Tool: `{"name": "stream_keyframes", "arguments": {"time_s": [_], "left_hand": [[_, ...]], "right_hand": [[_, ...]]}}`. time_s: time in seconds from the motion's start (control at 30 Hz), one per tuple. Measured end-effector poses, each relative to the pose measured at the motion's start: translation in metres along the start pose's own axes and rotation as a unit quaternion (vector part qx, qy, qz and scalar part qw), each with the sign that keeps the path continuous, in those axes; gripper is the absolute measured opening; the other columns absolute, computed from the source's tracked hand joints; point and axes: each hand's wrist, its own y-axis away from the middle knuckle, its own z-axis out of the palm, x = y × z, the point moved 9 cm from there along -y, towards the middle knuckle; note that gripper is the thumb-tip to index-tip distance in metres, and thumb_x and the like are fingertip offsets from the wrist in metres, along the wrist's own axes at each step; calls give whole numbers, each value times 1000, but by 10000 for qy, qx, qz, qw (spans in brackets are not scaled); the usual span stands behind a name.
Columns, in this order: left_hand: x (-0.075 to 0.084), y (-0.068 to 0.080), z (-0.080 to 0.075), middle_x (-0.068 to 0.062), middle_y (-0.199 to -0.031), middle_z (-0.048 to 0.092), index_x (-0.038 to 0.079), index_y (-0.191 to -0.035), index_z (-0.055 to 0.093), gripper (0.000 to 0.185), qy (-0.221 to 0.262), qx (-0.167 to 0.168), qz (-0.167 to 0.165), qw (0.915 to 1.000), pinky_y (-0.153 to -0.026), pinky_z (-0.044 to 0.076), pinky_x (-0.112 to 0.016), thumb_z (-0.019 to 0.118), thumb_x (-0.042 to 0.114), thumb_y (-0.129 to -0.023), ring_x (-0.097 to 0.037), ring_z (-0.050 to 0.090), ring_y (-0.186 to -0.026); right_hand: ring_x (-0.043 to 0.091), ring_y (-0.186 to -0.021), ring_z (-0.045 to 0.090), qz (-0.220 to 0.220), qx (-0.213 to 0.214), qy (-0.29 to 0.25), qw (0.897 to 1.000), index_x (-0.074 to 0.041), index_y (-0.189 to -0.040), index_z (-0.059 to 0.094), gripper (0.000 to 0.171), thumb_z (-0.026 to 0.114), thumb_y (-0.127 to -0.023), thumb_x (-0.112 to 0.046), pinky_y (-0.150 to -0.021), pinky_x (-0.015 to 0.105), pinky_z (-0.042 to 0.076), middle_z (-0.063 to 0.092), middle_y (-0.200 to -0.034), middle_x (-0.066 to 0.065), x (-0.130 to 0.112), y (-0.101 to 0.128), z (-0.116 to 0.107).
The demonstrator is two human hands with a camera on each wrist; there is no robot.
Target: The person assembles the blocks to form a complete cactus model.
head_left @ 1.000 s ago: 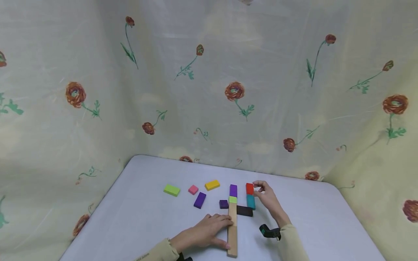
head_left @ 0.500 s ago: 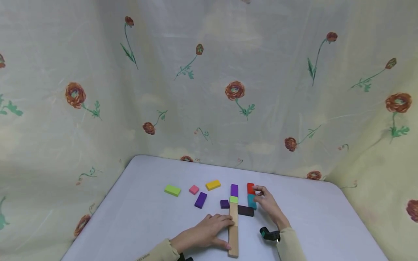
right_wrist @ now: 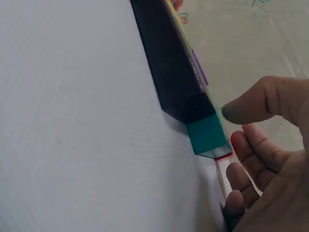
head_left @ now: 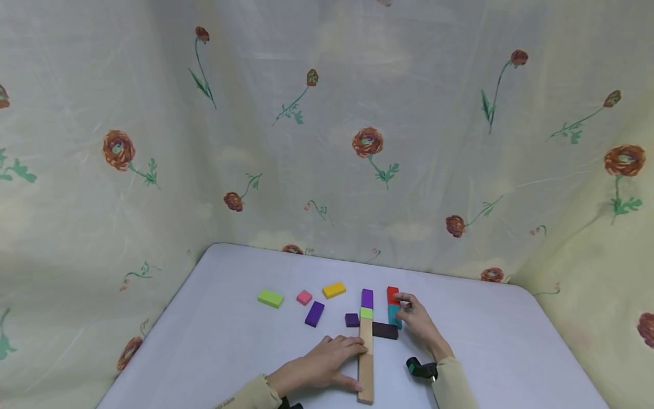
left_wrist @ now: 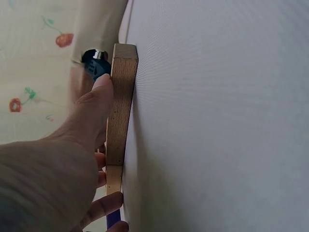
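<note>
My left hand (head_left: 327, 363) lies palm down with its fingers on a long wooden block (head_left: 365, 363), the thumb (left_wrist: 103, 92) against that block's (left_wrist: 120, 111) side. My right hand (head_left: 416, 321) sits to the right of a red block (head_left: 392, 295) and a teal block (head_left: 393, 316) laid end to end. Its fingertips (right_wrist: 240, 145) touch the red block (right_wrist: 223, 157). The thumb (right_wrist: 251, 104) hovers by the teal block (right_wrist: 207, 137). A dark brown block (head_left: 384, 330) lies between the teal one and the wooden one.
A purple block (head_left: 367, 298) and a small light green block (head_left: 365, 313) continue the wooden block's line. A dark purple cube (head_left: 351, 320), another purple block (head_left: 314, 313), and pink (head_left: 304, 297), yellow (head_left: 334, 290) and lime (head_left: 269, 298) blocks lie to the left. Flowered cloth surrounds the white table (head_left: 214, 341).
My right hand has drawn slightly nearer along the red and teal blocks. The left hand and the wooden block have stayed put.
</note>
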Motion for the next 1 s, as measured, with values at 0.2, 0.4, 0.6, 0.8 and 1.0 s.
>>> {"name": "stream_keyframes", "arguments": {"time_s": [0.2, 0.4, 0.6, 0.8, 1.0], "left_hand": [[0, 0, 1, 10, -141, 35, 31, -134, 40, 76, -35, 17, 17, 10000, -89, 37, -41, 45, 73, -71, -12, 37, -124], [0, -1, 1, 10, -141, 35, 31, -134, 39, 77, -89, 21, 52, 9999, -91, 37, -43, 44, 74, -71, -12, 37, -124], [2, -2, -1, 8, -142, 34, 30, -135, 39, 77, -138, -53, 20, 9999, -93, 37, -44, 45, 73, -71, -13, 37, -125], [3, -4, -6, 4, -140, 35, 28, -134, 40, 77, -120, -208, -74, 9997, -94, 37, -46, 44, 73, -70, -13, 38, -124], [-11, -19, -50, 6, -127, 49, 23, -130, 46, 62, -45, 144, -62, 9999, -92, 42, -32, 61, 52, -78, -7, 47, -112]], "right_hand": [[35, -123, 31, 131, -83, -18, 9999, -11, -126, 42, 49, 58, -79, -7, -99, 55, 28, 39, -132, 12, 6, 1, 3], [33, -122, 32, 137, -125, 1, 9998, -12, -126, 42, 50, 57, -79, -7, -97, 53, 30, 39, -131, 12, 3, 2, 4], [34, -124, 29, 193, -180, -8, 9997, -14, -126, 41, 50, 57, -80, -8, -98, 55, 29, 36, -133, 13, 6, 2, 3], [35, -123, 31, 225, -179, 25, 9996, -13, -126, 42, 50, 57, -79, -8, -97, 54, 29, 37, -133, 13, 7, 3, 2], [35, -124, 29, 198, -184, 1, 9996, -13, -127, 41, 50, 57, -79, -8, -99, 55, 28, 36, -135, 12, 4, 3, 4]]}}
